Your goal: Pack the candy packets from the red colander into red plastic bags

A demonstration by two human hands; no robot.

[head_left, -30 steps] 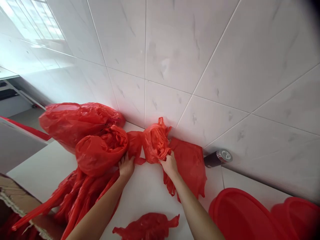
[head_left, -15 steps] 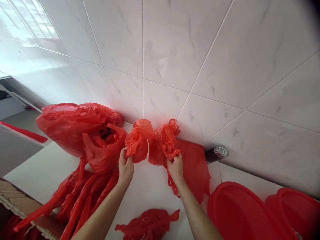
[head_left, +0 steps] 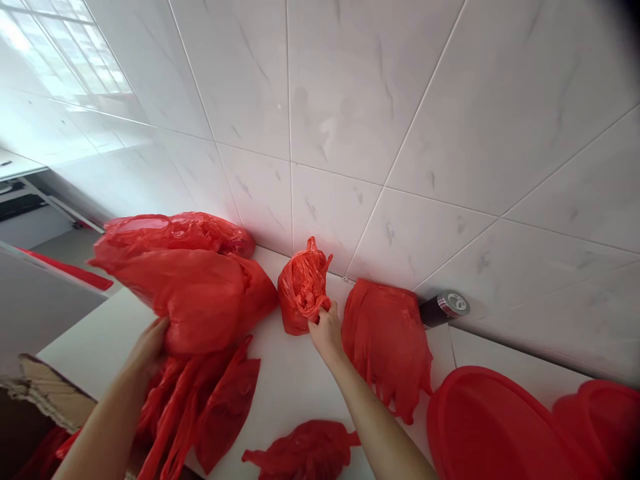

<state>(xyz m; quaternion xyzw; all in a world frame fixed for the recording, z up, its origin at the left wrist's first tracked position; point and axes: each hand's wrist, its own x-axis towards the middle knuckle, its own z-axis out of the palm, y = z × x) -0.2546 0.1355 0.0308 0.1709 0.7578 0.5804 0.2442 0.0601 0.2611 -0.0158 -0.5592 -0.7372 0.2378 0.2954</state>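
Note:
My left hand (head_left: 153, 343) is at the left, closed on the edge of a red plastic bag (head_left: 203, 303) that spreads over the pile there. Its fingertips are partly hidden by the plastic. My right hand (head_left: 326, 330) grips the gathered top of a smaller, crumpled red plastic bag (head_left: 299, 290), which is by the wall in the middle. To the right of that hand lies a flat stack of red plastic bags (head_left: 385, 340).
Behind my left hand a large red bag (head_left: 135, 227) leans on the tiled wall (head_left: 335, 193). Loose red bags hang by a cardboard box (head_left: 50, 393). Another crumpled bag (head_left: 305, 450) lies in front. On the right are a dark flask (head_left: 440, 309) and red plastic baskets (head_left: 450, 427).
My left hand has moved left and toward me, from the middle to the bag pile, where red plastic now covers the open bag. My right hand has shifted left with its bag.

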